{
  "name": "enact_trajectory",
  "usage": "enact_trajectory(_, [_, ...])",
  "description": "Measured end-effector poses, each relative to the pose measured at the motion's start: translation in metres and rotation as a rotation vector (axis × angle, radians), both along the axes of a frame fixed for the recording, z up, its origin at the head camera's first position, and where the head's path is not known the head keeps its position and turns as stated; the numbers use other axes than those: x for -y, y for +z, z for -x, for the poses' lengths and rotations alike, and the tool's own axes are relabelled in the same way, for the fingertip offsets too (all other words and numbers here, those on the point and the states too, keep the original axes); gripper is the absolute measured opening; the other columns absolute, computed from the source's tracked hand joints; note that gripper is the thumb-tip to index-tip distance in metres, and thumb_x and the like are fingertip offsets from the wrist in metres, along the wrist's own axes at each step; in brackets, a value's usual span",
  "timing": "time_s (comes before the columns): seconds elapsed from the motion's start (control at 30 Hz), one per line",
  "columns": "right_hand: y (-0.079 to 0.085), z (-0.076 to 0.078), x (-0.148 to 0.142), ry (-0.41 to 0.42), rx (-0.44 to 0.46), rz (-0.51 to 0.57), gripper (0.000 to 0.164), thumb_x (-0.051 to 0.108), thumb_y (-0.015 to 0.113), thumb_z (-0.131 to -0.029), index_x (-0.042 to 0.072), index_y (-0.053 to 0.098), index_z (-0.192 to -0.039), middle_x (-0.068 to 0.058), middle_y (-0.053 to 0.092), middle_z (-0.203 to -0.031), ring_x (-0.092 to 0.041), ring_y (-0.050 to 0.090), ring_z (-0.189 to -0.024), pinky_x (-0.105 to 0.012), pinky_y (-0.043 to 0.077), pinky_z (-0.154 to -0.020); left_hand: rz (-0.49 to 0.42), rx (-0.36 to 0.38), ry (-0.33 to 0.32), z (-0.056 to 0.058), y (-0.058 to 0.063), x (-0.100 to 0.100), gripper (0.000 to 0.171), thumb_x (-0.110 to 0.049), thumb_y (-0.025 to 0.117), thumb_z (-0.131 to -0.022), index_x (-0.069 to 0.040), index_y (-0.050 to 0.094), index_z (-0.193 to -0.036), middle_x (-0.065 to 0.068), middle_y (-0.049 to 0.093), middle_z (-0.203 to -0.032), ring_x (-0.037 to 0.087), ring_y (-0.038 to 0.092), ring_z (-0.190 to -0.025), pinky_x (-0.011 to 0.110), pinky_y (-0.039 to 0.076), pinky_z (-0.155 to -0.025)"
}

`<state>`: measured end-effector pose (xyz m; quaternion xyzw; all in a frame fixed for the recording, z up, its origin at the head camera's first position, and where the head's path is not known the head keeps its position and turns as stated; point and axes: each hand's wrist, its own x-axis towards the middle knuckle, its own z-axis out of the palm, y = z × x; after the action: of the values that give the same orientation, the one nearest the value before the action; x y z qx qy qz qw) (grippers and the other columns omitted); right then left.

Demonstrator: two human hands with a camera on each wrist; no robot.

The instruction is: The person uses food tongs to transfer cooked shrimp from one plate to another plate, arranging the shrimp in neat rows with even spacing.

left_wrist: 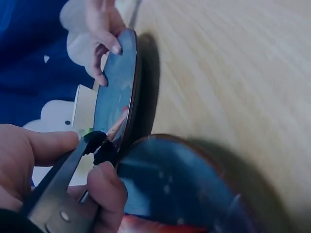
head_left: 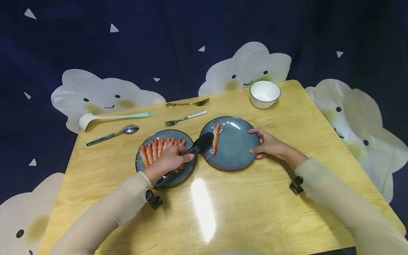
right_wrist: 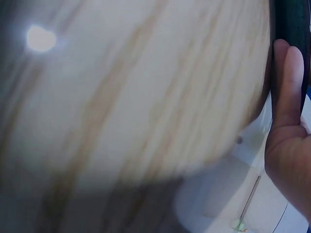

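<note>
My left hand [head_left: 169, 159] grips a pair of tongs [head_left: 204, 141] with metal arms and black tips. The tips sit at the left side of the right blue plate [head_left: 237, 154], beside a single orange-and-white shrimp [head_left: 215, 136] on it. Below the hand lies the left blue plate [head_left: 183, 176], bearing a row of several shrimp [head_left: 155, 148], some hidden by the hand. My right hand [head_left: 269, 144] holds the right plate by its right rim, thumb above and fingers beneath. That plate looks raised off the table in the left wrist view, with a shadow beside it.
A white bowl [head_left: 264, 92] stands at the back right. Along the back left lie a white ladle [head_left: 108, 117], a spoon [head_left: 129, 129], a gold fork [head_left: 188, 104] and a fork with a white handle [head_left: 186, 118]. A dark curtain hangs behind the wooden table [head_left: 255, 205].
</note>
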<state>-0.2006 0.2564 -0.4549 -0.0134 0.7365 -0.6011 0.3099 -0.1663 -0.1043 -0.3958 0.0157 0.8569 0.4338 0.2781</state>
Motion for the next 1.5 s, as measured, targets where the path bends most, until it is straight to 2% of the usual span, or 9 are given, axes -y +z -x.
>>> enact_trajectory(0.23, [-0.011,-0.002,0.015,0.017,0.011,0.036,0.082,0.005,0.072,-0.070,0.020,0.023,-0.134,-0.017,0.042,-0.080,-0.024,0.056,-0.066,-0.038,0.049,-0.059,0.202,-0.193,-0.051,-0.004,0.000,0.009,0.039,-0.037,0.062,-0.079,-0.014,0.059,-0.110,0.002,0.058,-0.079,0.020,0.052,-0.058,0.031,0.041,-0.050])
enact_trajectory(0.47, [-0.016,-0.003,0.015,0.005,0.006,0.026,0.082,0.007,0.073,-0.069,0.021,0.024,-0.133,-0.016,0.038,-0.081,-0.023,0.054,-0.068,-0.039,0.049,-0.060,0.229,-0.294,-0.059,-0.012,0.009,0.027,0.049,-0.039,0.061,-0.079,-0.011,0.053,-0.118,0.004,0.058,-0.078,0.016,0.049,-0.051,0.030,0.037,-0.047])
enact_trajectory(0.57, [-0.014,-0.002,0.013,0.005,0.007,0.020,0.082,0.005,0.072,-0.069,0.020,0.023,-0.134,-0.016,0.038,-0.080,-0.023,0.055,-0.067,-0.040,0.049,-0.060,0.270,-0.348,-0.050,-0.019,0.019,0.038,0.054,-0.038,0.061,-0.079,-0.009,0.049,-0.123,0.011,0.057,-0.093,0.018,0.049,-0.051,0.031,0.035,-0.047])
enact_trajectory(0.67, [-0.009,-0.003,0.009,0.006,0.009,0.017,0.082,0.002,0.070,-0.071,0.018,0.022,-0.134,-0.016,0.038,-0.080,-0.023,0.055,-0.067,-0.040,0.049,-0.060,0.354,-0.423,-0.062,-0.027,0.026,0.050,0.056,-0.038,0.061,-0.079,-0.004,0.049,-0.122,0.021,0.050,-0.112,0.030,0.055,-0.080,0.040,0.040,-0.060])
enact_trajectory(0.8, [-0.001,-0.006,0.004,-0.004,0.013,0.013,0.080,-0.001,0.068,-0.072,0.016,0.021,-0.134,-0.017,0.036,-0.080,-0.023,0.054,-0.066,-0.041,0.049,-0.060,0.430,-0.452,-0.070,-0.035,0.029,0.064,0.059,-0.038,0.061,-0.079,0.001,0.048,-0.122,0.027,0.037,-0.127,0.041,0.032,-0.118,0.052,0.033,-0.086])
enact_trajectory(0.87, [0.001,-0.006,0.002,-0.008,0.012,0.012,0.080,-0.001,0.068,-0.072,0.016,0.021,-0.134,-0.016,0.034,-0.080,-0.022,0.053,-0.066,-0.041,0.049,-0.060,0.454,-0.445,-0.066,-0.040,0.029,0.070,0.059,-0.038,0.061,-0.080,0.001,0.048,-0.122,0.028,0.033,-0.129,0.042,0.030,-0.118,0.052,0.031,-0.088])
enact_trajectory(1.07, [-0.006,-0.002,-0.001,-0.002,-0.022,-0.002,0.082,0.005,0.071,-0.070,0.018,0.021,-0.134,-0.014,0.033,-0.078,-0.021,0.053,-0.065,-0.038,0.049,-0.059,0.535,-0.467,-0.057,-0.056,0.029,0.082,0.061,-0.039,0.064,-0.076,0.003,0.050,-0.118,0.023,0.045,-0.116,0.033,0.051,-0.091,0.046,0.041,-0.070])
enact_trajectory(1.4, [0.007,-0.002,0.005,0.005,-0.016,-0.004,0.079,-0.002,0.067,-0.073,0.013,0.019,-0.135,-0.015,0.032,-0.077,-0.022,0.054,-0.064,-0.040,0.049,-0.061,0.592,-0.489,-0.090,-0.070,0.025,0.088,0.066,-0.044,0.063,-0.075,0.002,0.048,-0.121,0.023,0.047,-0.111,0.026,0.052,-0.075,0.041,0.041,-0.060])
enact_trajectory(1.5, [0.010,-0.002,0.009,0.016,-0.018,-0.002,0.078,-0.002,0.065,-0.074,0.011,0.018,-0.135,-0.015,0.032,-0.078,-0.021,0.054,-0.065,-0.041,0.049,-0.062,0.598,-0.490,-0.102,-0.073,0.024,0.089,0.063,-0.041,0.065,-0.075,0.002,0.051,-0.118,0.018,0.050,-0.101,0.021,0.049,-0.066,0.036,0.040,-0.054])
